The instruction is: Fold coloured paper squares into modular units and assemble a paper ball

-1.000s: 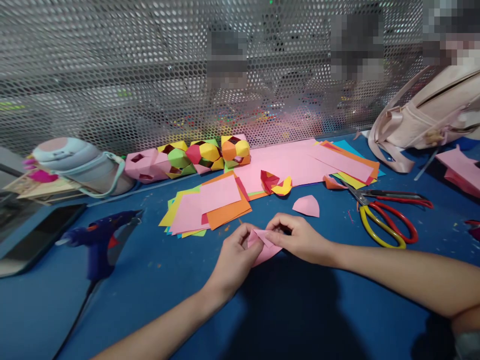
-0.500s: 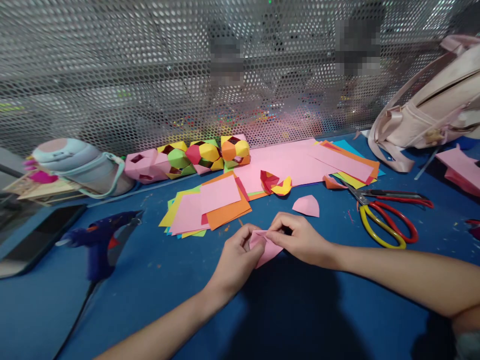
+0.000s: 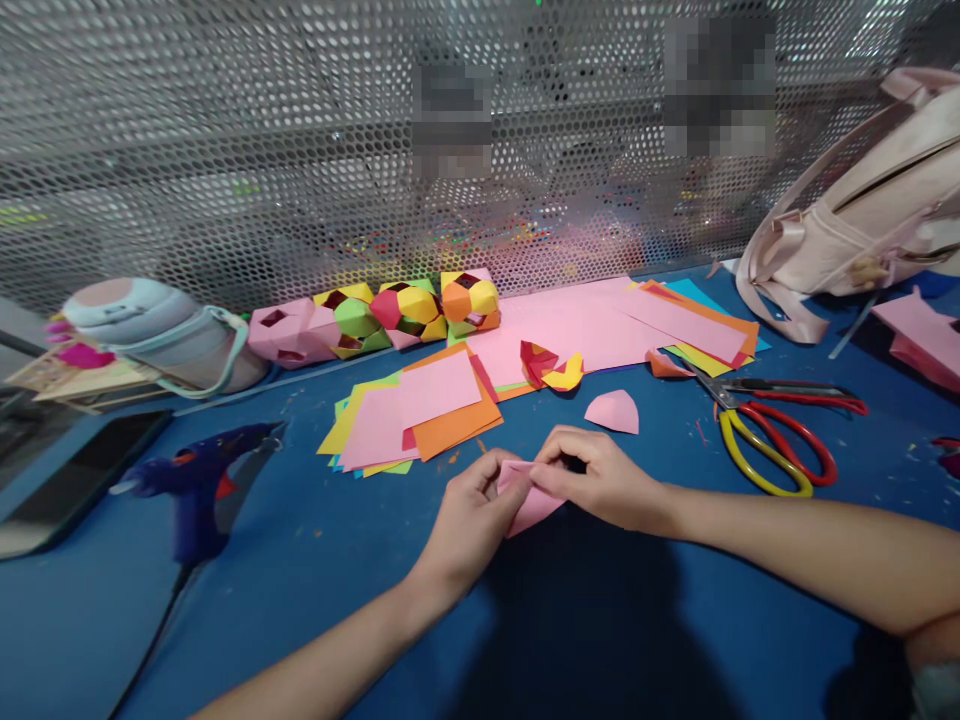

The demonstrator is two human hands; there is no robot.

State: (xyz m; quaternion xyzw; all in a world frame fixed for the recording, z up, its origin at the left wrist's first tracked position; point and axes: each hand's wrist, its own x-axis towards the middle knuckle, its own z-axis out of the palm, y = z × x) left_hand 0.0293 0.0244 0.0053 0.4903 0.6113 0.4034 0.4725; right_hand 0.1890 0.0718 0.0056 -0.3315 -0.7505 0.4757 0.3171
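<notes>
Both of my hands meet over a small folded pink paper piece (image 3: 531,506) low above the blue table (image 3: 315,560). My left hand (image 3: 471,522) pinches its left side with curled fingers. From the right, my right hand (image 3: 596,478) grips its top edge with thumb and fingers pressed together. Much of the paper is hidden under my fingers. A loose pink paper scrap (image 3: 613,411) lies just beyond my right hand.
A stack of coloured paper squares (image 3: 416,410) lies ahead, with folded paper balls (image 3: 409,308) behind it by the perforated metal screen (image 3: 300,150). Scissors (image 3: 772,430) rest at right, a blue glue gun (image 3: 199,480) at left. Pink sheets (image 3: 592,325), a pink bag (image 3: 862,220), a pale bottle (image 3: 157,330).
My hands have barely moved; the fingers have shifted slightly on the pink paper, pressing its fold.
</notes>
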